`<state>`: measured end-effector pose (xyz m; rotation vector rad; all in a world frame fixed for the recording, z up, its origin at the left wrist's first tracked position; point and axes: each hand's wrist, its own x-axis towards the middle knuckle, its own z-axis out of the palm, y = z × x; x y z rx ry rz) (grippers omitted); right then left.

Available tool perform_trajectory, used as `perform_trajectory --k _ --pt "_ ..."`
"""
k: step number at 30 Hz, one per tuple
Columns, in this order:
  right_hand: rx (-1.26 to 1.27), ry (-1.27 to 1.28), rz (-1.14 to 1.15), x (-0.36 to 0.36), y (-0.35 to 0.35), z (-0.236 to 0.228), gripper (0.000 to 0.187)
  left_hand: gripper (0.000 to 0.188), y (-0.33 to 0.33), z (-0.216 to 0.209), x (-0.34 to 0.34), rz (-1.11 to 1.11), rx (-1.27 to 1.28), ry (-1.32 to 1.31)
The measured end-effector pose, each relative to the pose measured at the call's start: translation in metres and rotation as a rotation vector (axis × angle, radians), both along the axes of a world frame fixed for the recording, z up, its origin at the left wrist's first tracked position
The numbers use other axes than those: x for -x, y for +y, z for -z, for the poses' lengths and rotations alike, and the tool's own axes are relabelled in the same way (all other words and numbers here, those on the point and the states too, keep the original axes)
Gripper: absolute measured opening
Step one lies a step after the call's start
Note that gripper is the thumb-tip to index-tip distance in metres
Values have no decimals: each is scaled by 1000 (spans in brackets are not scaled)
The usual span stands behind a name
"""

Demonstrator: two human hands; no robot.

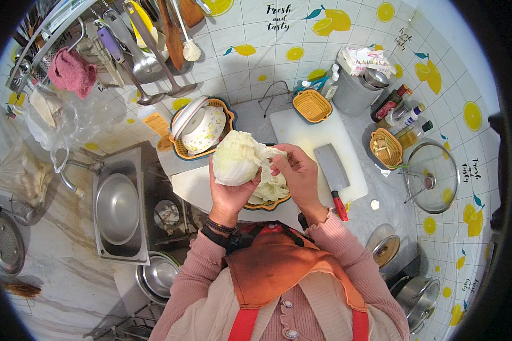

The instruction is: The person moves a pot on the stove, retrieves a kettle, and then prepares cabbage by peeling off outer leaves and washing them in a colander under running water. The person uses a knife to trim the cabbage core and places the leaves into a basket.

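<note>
My left hand cups a pale green-white head of cabbage from below, fingers curled round it. Just to its right, my right hand is closed in a pinch on a cabbage leaf, whose edge shows beside the head. Whether that leaf is still joined to the head cannot be made out. Beneath both hands stands a yellow-lined basket with torn cabbage leaves in it, partly hidden by my hands.
A cleaver with a red handle lies across the white cutting board on the right. Behind it sits a small yellow basket. A basket of bowls stands far left of centre, a steel sink left, bottles right.
</note>
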<state>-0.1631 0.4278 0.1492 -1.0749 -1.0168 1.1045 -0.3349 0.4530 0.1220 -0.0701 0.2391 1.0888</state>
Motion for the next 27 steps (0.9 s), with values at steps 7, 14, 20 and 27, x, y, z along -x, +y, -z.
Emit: perform_trajectory --k 7,14,20,27 --pt "-15 38 9 -10 -7 -12 26 59 1 7 2 119 51 -121" --pt "-106 10 15 -5 -17 -15 23 58 -4 1 2 95 -38 15" --pt "-38 35 -72 -5 -21 -9 25 57 -5 1 8 -10 -5 33" --pt "96 -179 -191 -4 2 -7 40 68 2 0 24 -62 -146 108"
